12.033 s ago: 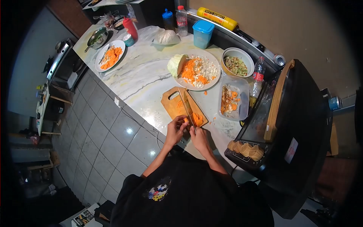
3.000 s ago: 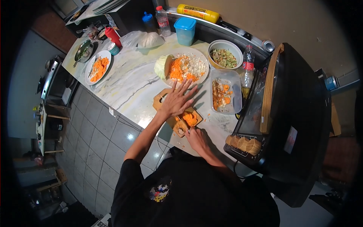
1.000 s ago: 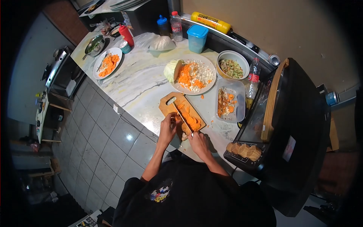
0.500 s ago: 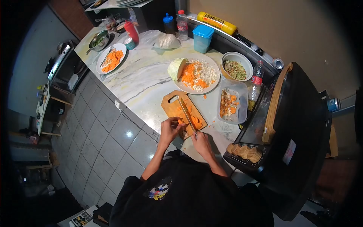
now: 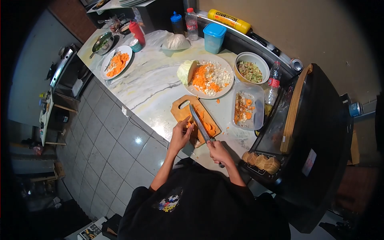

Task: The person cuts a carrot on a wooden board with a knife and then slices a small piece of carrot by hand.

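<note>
My right hand point(image 5: 219, 153) is wrapped round the handle of a kitchen knife point(image 5: 199, 122); its blade slants over a wooden cutting board point(image 5: 181, 114). Orange carrot slices point(image 5: 209, 129) lie on the board, partly hidden by the blade. My left hand point(image 5: 181, 136) is at the board's left edge, with bent fingers round a small carrot piece point(image 5: 189, 125) that they mostly cover. Beyond the board stands a large plate point(image 5: 228, 86) with chopped carrot, white chopped bits and a cabbage wedge point(image 5: 186, 73).
Right of the board are a plastic container point(image 5: 259, 108) with food scraps, a bowl point(image 5: 240, 76) of chopped vegetables, a bottle point(image 5: 273, 83) and a black oven point(image 5: 320, 160). A blue-lidded tub point(image 5: 215, 39) stands behind. A plate of carrot slices point(image 5: 120, 64) sits farther left.
My right hand has shifted slightly right and turned the knife, so the blade's flat side shows more. My left fingers have straightened somewhat and moved a little toward the far side.
</note>
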### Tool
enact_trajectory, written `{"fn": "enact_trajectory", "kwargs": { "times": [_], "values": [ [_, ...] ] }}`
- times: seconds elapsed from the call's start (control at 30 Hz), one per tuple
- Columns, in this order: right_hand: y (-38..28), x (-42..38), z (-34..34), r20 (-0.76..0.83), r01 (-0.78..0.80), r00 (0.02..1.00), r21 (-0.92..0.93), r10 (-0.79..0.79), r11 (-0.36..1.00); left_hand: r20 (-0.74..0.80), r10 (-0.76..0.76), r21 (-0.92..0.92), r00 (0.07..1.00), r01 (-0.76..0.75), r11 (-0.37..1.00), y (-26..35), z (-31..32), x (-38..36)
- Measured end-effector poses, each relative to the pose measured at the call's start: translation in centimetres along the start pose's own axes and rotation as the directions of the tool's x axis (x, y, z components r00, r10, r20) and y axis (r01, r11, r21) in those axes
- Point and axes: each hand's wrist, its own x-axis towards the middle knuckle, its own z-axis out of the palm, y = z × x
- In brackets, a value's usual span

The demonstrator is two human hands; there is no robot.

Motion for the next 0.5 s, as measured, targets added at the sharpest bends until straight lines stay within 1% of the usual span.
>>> {"fn": "enact_trajectory", "kwargs": {
  "times": [0.03,0.07,0.13,0.17,0.23,0.37,0.43,0.5],
  "values": [
    [0.0,0.0,-0.1,0.011,-0.001,1.0,-0.027,0.002,1.0,0.035,0.051,0.069,0.998,-0.054,0.996,0.2,-0.2,0.2],
    [-0.1,0.0,-0.1,0.022,-0.001,1.0,-0.054,0.002,0.999,0.035,0.052,0.068,0.998,-0.054,0.996,0.1,-0.3,0.3],
    [-0.3,-0.2,-0.1,0.025,-0.006,1.0,-0.048,0.007,0.999,0.059,0.059,0.134,0.997,-0.066,0.989,-0.1,-0.3,0.6],
    [-0.4,-0.2,-0.1,0.029,-0.012,0.999,-0.039,0.013,0.999,0.058,0.061,0.133,0.996,-0.068,0.989,-0.1,-0.2,0.7],
    [-0.4,-0.3,0.0,0.028,-0.008,1.0,-0.023,0.008,1.0,0.058,0.017,0.063,0.998,-0.021,0.998,-0.1,-0.1,0.8],
    [-0.3,-0.4,-0.1,0.052,-0.008,0.999,0.003,0.008,1.0,0.044,0.017,0.053,0.999,-0.019,0.998,-0.9,0.0,1.0],
    [-0.3,-0.5,-0.2,0.067,-0.026,0.997,0.025,0.024,0.999,0.044,0.002,-0.009,0.999,-0.002,1.0,-1.0,0.1,1.1],
    [-0.4,-0.6,-0.3,0.082,-0.041,0.996,0.045,0.038,0.998,0.057,-0.018,-0.006,0.998,0.019,1.0,-0.9,0.0,1.3]
  ]
}}
